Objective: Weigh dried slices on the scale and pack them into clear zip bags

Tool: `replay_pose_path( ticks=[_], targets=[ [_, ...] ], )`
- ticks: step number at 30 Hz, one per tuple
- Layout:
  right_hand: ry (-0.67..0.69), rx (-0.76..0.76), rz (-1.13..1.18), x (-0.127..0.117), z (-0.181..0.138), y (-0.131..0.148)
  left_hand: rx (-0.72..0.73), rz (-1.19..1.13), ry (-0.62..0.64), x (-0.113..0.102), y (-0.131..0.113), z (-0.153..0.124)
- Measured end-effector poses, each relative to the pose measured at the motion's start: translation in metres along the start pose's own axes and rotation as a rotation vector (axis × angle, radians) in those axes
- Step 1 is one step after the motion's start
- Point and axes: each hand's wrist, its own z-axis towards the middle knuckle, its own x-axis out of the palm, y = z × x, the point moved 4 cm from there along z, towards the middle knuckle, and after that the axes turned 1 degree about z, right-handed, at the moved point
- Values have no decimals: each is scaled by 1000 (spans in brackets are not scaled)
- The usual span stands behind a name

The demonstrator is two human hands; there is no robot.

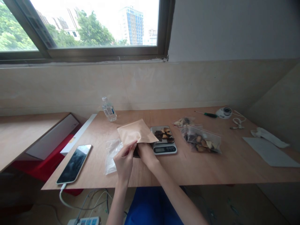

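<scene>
Two hands on flat kraft pouch

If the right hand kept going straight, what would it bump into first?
The right hand is tucked into the paper pouch, pointing away. It would probably meet the pouch's inside first; depth is unclear.

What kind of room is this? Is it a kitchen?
Probably not a kitchen; it looks more like a plain workroom high in a city building. A bare plywood table carries a small digital scale and a screwdriver, and the window shows tall towers.
</scene>
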Motion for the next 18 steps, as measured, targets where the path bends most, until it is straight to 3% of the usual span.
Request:
replay_pose_path(
  ticks=[3,7,12,18],
  targets=[
    [12,23,37,-12,-20,3,-10,12,-17,-4,-2,6],
    [-106,4,166,-34,-40,8,-16,33,-26,-9,-5,14],
    [-222,27,360,-47,-42,3,-13,44,-16,-9,-6,18],
    [-247,55,469,-55,-39,-2,-15,57,-3,-7,-7,19]
  ],
)
